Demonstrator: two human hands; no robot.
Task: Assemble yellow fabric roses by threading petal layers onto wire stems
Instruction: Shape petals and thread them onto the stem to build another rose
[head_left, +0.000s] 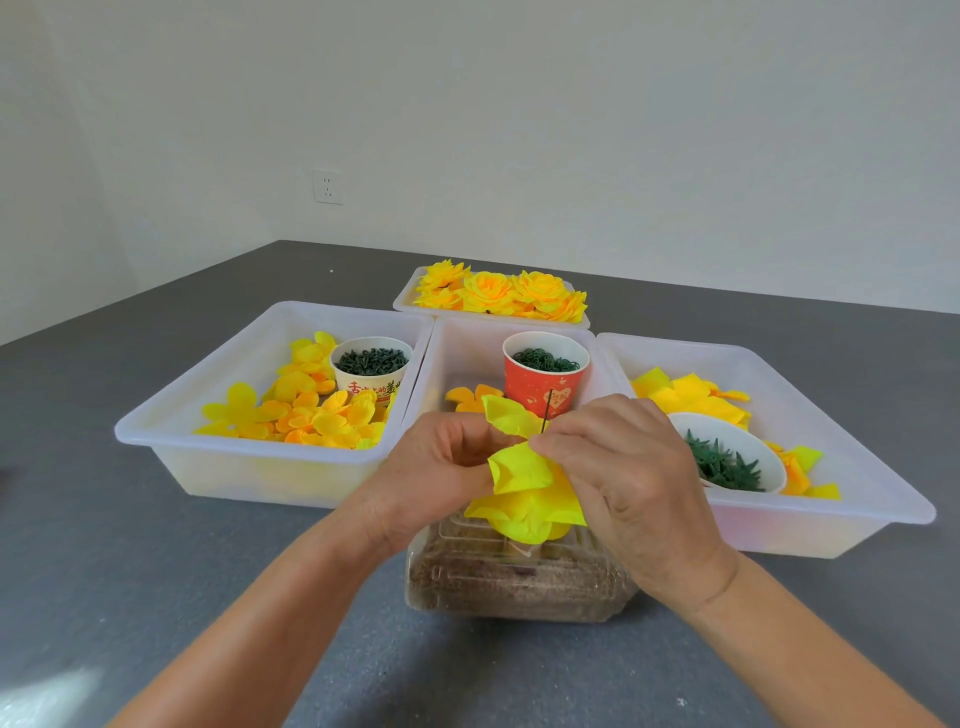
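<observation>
Both hands, left hand (441, 457) and right hand (623, 467), pinched yellow petal layers (524, 483) with curled fingers (558, 441) around a wire stem (544, 418), just before the red cup (545, 382).

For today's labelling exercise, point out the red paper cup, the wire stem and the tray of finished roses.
red paper cup (540, 392): head view, on its printed front wall.
wire stem (545, 418): head view, on the dark tip above the petals.
tray of finished roses (402, 301): head view, on its left rim.
</observation>
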